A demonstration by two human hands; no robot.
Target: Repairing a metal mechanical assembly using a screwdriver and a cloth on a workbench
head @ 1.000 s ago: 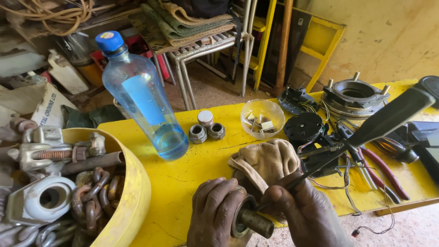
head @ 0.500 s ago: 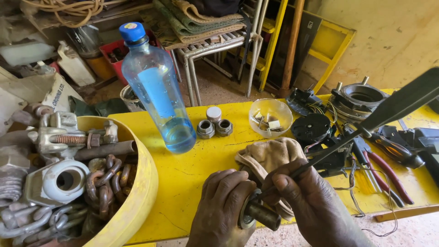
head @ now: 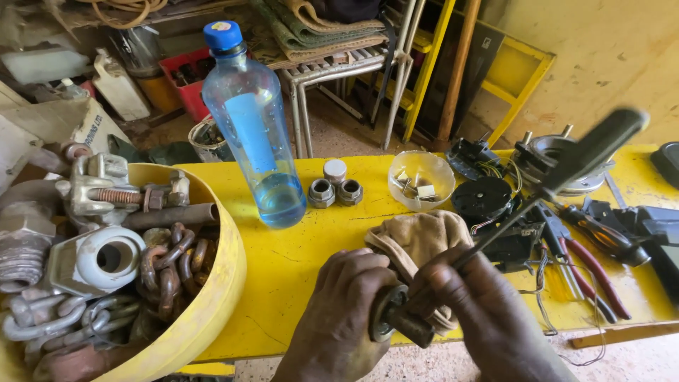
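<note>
My left hand point(head: 338, 311) grips a small dark metal cylinder part point(head: 396, 324) at the near edge of the yellow table point(head: 297, 255). My right hand point(head: 481, 311) holds a long screwdriver point(head: 552, 191) with a black handle, its tip set against the part and its handle slanting up to the right. A tan cloth point(head: 417, 237) lies just behind both hands.
A clear plastic bottle point(head: 254, 127) with a blue cap stands mid-table, metal nuts point(head: 334, 189) and a clear bowl point(head: 422, 180) beside it. A yellow tub point(head: 212, 283) of chain and shackles sits left. Pliers point(head: 587, 262), wires and black parts point(head: 484, 198) crowd the right side.
The view has shifted right and down, so the bottle and tub sit further right in frame. My hands stay on the part; the screwdriver handle has swung slightly.
</note>
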